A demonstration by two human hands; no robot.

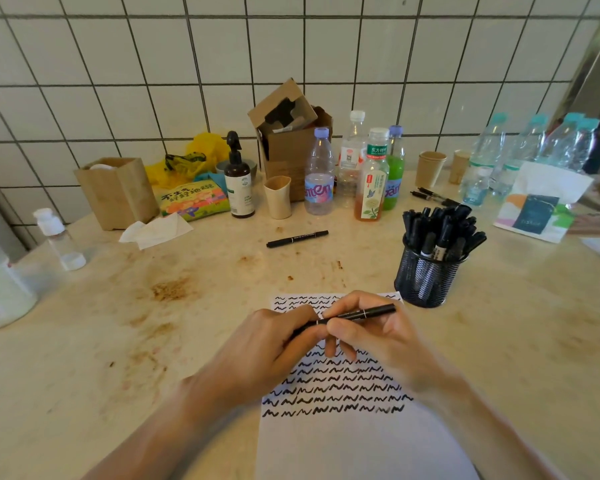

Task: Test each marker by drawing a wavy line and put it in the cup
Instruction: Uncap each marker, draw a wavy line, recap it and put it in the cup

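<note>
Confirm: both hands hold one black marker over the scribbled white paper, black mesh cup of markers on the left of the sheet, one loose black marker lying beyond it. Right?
Not quite. The black mesh cup full of markers stands to the right of the white paper, not the left, as the head view shows. The rest holds: the left hand and right hand hold one black marker over the sheet, and a loose black marker lies beyond it.
</note>
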